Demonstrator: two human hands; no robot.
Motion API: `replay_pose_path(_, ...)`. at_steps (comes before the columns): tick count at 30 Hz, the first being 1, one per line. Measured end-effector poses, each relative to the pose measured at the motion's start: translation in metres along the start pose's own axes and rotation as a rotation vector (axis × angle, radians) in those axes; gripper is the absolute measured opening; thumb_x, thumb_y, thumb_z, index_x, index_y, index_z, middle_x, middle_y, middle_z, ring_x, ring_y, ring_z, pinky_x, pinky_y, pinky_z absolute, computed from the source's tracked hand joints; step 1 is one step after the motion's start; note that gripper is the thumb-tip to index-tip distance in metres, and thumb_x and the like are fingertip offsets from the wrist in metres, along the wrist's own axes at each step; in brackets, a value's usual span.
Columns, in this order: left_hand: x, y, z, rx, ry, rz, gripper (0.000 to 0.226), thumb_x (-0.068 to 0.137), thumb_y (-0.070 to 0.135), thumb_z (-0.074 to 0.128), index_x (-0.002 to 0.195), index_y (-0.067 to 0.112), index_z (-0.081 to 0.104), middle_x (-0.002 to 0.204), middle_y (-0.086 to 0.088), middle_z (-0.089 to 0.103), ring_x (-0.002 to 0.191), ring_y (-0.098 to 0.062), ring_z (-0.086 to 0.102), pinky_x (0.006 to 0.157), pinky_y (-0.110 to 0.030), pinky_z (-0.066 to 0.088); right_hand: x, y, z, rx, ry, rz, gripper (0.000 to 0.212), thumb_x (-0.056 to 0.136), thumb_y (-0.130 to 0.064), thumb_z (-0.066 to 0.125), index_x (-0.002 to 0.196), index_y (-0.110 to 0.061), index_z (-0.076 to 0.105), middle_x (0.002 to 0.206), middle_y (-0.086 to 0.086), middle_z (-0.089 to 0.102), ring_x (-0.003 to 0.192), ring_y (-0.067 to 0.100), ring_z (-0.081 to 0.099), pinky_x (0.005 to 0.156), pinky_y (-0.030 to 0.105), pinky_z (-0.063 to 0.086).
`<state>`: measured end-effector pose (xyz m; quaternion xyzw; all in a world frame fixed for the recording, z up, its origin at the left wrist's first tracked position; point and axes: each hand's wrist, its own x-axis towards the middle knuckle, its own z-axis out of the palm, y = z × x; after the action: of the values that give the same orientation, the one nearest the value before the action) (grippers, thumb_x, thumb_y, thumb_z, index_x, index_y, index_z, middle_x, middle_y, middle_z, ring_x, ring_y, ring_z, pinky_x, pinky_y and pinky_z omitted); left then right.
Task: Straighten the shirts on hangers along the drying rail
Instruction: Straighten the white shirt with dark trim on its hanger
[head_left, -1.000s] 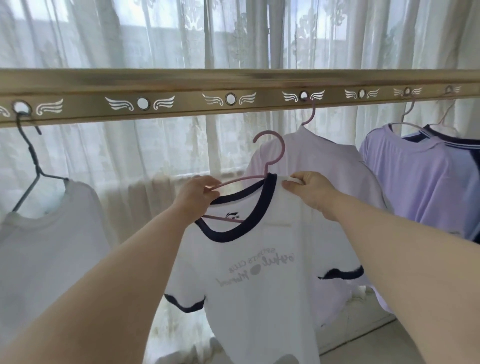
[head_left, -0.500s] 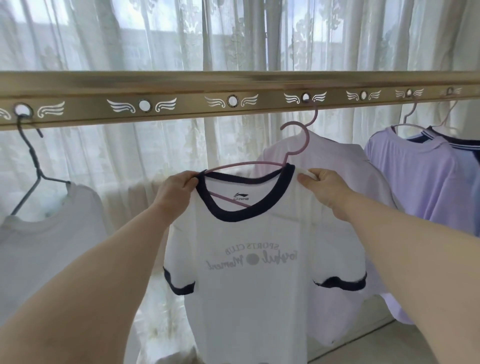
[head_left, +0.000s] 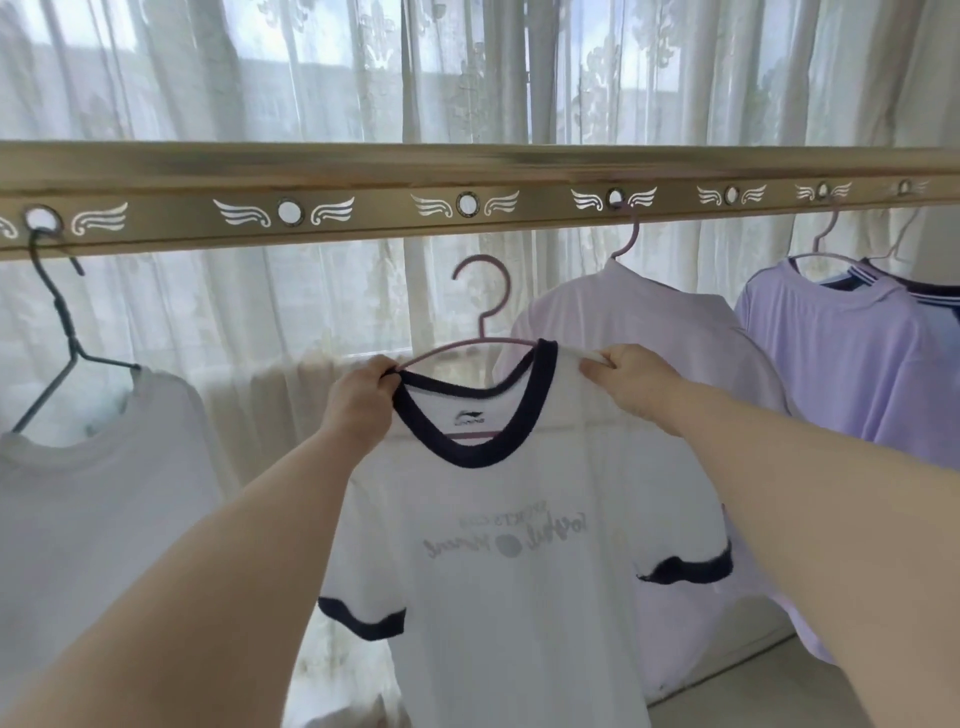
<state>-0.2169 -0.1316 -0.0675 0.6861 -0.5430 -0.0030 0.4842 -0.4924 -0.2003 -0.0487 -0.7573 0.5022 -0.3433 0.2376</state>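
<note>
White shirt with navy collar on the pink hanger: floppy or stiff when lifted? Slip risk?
Probably floppy: the white shirt hangs limp below both hands. Likely light: left hand and right hand hold it by shoulder pinches. Might slide along the thin pink hanger.

**Brushed metal, matt knit, sheer lace**

The drying rail (head_left: 363, 171) looks like brushed, gold-toned metal with a soft sheen. The white T-shirt (head_left: 509, 597) is matt knit cloth, thin enough that its print shows through. Its navy collar band (head_left: 467, 457) looks ribbed. The pink hanger (head_left: 485, 291) has a dull, smooth finish, and the black hanger (head_left: 65, 322) looks like dark coated wire. The lace curtain (head_left: 311, 67) is sheer, patterned cloth.
</note>
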Motion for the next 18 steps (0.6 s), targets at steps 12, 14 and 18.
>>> replay_pose_path(12, -0.003, -0.001, 0.010, -0.087, -0.081, -0.047, 0.018, 0.098, 0.012, 0.043, 0.091, 0.013, 0.060, 0.075, -0.001, 0.052, 0.067, -0.015, 0.045, 0.063, -0.025, 0.036, -0.009, -0.005, -0.006, -0.015, -0.001, -0.065, 0.026, 0.088, -0.033, 0.063, 0.106, -0.014, 0.067, 0.087, -0.005, 0.057, 0.093, 0.017, 0.055, 0.083, 0.027, 0.043)
replay_pose_path(14, -0.004, -0.002, 0.011, -0.088, -0.082, -0.056, 0.018, 0.098, 0.011, 0.043, 0.089, 0.013, 0.059, 0.073, 0.000, 0.051, 0.067, -0.016, 0.045, 0.062, -0.025, 0.036, -0.009, -0.010, -0.008, -0.039, -0.070, -0.074, 0.022, 0.087, -0.032, 0.065, 0.100, -0.014, 0.068, 0.080, -0.006, 0.056, 0.087, 0.015, 0.054, 0.079, 0.023, 0.042)
replay_pose_path(18, -0.004, 0.004, 0.015, -0.088, -0.059, -0.055, 0.020, 0.098, 0.011, 0.041, 0.091, 0.013, 0.059, 0.073, 0.000, 0.052, 0.068, -0.016, 0.045, 0.061, -0.025, 0.035, -0.008, -0.023, -0.007, -0.020, -0.162, -0.110, 0.019, 0.090, -0.036, 0.059, 0.092, -0.019, 0.068, 0.086, -0.005, 0.061, 0.086, 0.013, 0.055, 0.076, 0.022, 0.042)
